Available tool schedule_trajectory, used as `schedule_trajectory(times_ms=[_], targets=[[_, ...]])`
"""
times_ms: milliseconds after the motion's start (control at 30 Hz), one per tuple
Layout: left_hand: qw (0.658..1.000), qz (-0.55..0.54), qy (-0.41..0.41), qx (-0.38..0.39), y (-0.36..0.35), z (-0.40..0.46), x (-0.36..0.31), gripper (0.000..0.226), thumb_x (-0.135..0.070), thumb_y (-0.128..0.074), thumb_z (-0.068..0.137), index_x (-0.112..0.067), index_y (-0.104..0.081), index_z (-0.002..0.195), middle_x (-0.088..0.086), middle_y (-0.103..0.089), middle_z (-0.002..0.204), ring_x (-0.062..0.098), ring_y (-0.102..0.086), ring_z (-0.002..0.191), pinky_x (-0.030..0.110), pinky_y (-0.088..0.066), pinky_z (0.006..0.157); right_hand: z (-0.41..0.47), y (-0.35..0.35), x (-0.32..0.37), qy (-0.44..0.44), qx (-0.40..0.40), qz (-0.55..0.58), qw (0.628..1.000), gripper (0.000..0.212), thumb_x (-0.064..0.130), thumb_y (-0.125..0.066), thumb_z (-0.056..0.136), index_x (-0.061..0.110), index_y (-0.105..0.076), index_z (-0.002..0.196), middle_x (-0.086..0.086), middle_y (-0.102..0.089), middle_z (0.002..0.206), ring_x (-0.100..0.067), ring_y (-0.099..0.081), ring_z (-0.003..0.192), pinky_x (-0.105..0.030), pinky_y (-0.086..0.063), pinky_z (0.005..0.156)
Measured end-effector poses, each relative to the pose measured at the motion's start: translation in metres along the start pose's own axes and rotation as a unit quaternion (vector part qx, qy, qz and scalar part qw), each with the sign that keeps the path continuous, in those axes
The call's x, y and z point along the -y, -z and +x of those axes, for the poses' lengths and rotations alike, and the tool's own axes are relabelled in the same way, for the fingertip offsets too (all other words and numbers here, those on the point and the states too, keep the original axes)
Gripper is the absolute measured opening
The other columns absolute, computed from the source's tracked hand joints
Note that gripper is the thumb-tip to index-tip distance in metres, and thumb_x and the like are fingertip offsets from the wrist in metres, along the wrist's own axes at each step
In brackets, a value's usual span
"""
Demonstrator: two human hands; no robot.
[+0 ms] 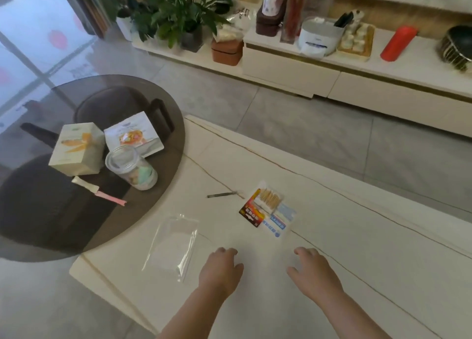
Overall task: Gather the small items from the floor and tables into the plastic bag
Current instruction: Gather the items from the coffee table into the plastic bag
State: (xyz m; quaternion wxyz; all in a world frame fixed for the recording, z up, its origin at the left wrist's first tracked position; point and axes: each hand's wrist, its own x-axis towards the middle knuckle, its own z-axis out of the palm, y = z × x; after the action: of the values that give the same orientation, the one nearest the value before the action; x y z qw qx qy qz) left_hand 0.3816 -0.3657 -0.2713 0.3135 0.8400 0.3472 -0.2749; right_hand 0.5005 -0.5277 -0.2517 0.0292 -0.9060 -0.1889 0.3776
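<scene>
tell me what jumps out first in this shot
Two bare hands, left and right, hover open over a pale marble table. Just ahead of them lie a clear plastic bag and some small packets. To the left, boxes and a jar sit on a round glass table.

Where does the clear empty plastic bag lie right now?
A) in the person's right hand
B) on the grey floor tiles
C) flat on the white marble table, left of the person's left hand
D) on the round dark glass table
C: the clear plastic bag lies flat on the white marble table, just left of the left hand; the right hand holds nothing.
</scene>
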Motion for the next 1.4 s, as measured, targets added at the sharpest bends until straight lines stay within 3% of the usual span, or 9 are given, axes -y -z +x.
schedule_trajectory(times_ms=[233, 367, 667, 767, 867, 1000, 1067, 1233, 1400], targets=[[0.999, 0.011, -0.025, -0.02, -0.022, 0.107, -0.009, 0.045, -0.033, -0.045, 0.097, -0.021, -0.043, 0.14, 0.002, -0.047, 0.137, 0.02, -0.046, 0.125, 0.034, -0.046, 0.101, 0.098, -0.023, 0.008, 0.029, -0.053, -0.03, 0.998, 0.047, 0.036, -0.046, 0.094, 0.021, -0.035, 0.137, -0.001, -0.039, 0.136, -0.02, -0.041, 0.122, -0.028, -0.044, 0.088], [0.997, 0.024, -0.03, -0.06, -0.035, 0.157, -0.016, 0.038, -0.029, -0.044, 0.097, -0.018, -0.047, 0.133, 0.003, -0.048, 0.133, 0.02, -0.046, 0.122, 0.033, -0.047, 0.095, 0.153, -0.035, 0.016, 0.033, -0.091, -0.037, 0.995, 0.045, 0.035, -0.038, 0.099, 0.017, -0.03, 0.14, -0.006, -0.029, 0.146, -0.024, -0.03, 0.134, -0.033, -0.042, 0.098], [0.987, 0.045, -0.005, -0.157, -0.054, 0.22, -0.021, 0.049, -0.035, -0.06, 0.089, -0.013, -0.043, 0.128, 0.006, -0.042, 0.127, 0.023, -0.04, 0.121, 0.032, -0.044, 0.088, 0.231, -0.049, 0.036, 0.079, -0.099, -0.098, 0.987, 0.076, 0.043, -0.043, 0.096, 0.031, 0.011, 0.149, -0.006, 0.013, 0.159, -0.033, 0.009, 0.147, -0.047, -0.033, 0.108], [0.985, 0.062, 0.021, -0.16, -0.054, 0.23, -0.022, 0.054, -0.039, -0.067, 0.083, -0.011, -0.043, 0.122, 0.007, -0.047, 0.122, 0.025, -0.044, 0.116, 0.031, -0.042, 0.088, 0.237, -0.056, 0.032, 0.087, -0.106, -0.108, 0.985, 0.089, 0.031, -0.056, 0.091, 0.031, 0.012, 0.149, -0.01, -0.011, 0.154, -0.031, -0.01, 0.144, -0.043, -0.041, 0.1], [0.986, 0.086, 0.037, -0.141, -0.053, 0.229, -0.02, 0.057, -0.041, -0.07, 0.08, -0.011, -0.044, 0.121, 0.007, -0.05, 0.12, 0.024, -0.047, 0.114, 0.031, -0.042, 0.088, 0.229, -0.057, 0.021, 0.077, -0.136, -0.056, 0.986, 0.079, 0.02, -0.054, 0.09, 0.032, -0.003, 0.149, -0.007, -0.032, 0.138, -0.025, -0.034, 0.126, -0.035, -0.043, 0.091], [0.988, 0.088, 0.062, -0.107, -0.06, 0.213, -0.017, 0.051, -0.041, -0.069, 0.081, -0.016, -0.046, 0.119, 0.005, -0.052, 0.117, 0.023, -0.049, 0.111, 0.032, -0.043, 0.087, 0.208, -0.056, 0.013, 0.079, -0.129, -0.054, 0.987, 0.058, 0.025, -0.057, 0.089, 0.022, -0.027, 0.139, -0.006, -0.023, 0.146, -0.024, -0.031, 0.131, -0.033, -0.043, 0.093], [0.992, 0.039, 0.077, -0.095, -0.064, 0.199, -0.013, 0.042, -0.041, -0.066, 0.084, -0.019, -0.049, 0.115, 0.003, -0.054, 0.113, 0.021, -0.051, 0.107, 0.032, -0.045, 0.087, 0.197, -0.053, 0.011, 0.08, -0.107, -0.057, 0.989, 0.053, 0.028, -0.057, 0.091, 0.018, -0.032, 0.136, -0.004, -0.021, 0.15, -0.022, -0.032, 0.133, -0.03, -0.043, 0.094], [0.972, -0.192, 0.123, -0.058, -0.067, 0.153, 0.0, 0.014, -0.031, -0.058, 0.092, -0.02, -0.051, 0.097, -0.002, -0.06, 0.092, 0.017, -0.059, 0.085, 0.032, -0.052, 0.075, 0.157, -0.044, 0.008, 0.094, -0.077, -0.07, 0.99, 0.029, 0.021, -0.047, 0.094, 0.018, -0.04, 0.122, -0.002, -0.052, 0.123, -0.022, -0.054, 0.103, -0.028, -0.039, 0.067], [0.936, -0.301, 0.163, -0.078, -0.055, 0.088, 0.014, 0.016, -0.025, -0.063, 0.085, -0.01, -0.06, 0.087, 0.009, -0.069, 0.086, 0.027, -0.068, 0.084, 0.041, -0.056, 0.078, 0.1, -0.029, 0.016, 0.077, -0.056, 0.007, 0.995, 0.034, 0.024, -0.045, 0.09, 0.019, -0.042, 0.123, -0.002, -0.055, 0.116, -0.022, -0.05, 0.085, -0.028, -0.036, 0.062]])
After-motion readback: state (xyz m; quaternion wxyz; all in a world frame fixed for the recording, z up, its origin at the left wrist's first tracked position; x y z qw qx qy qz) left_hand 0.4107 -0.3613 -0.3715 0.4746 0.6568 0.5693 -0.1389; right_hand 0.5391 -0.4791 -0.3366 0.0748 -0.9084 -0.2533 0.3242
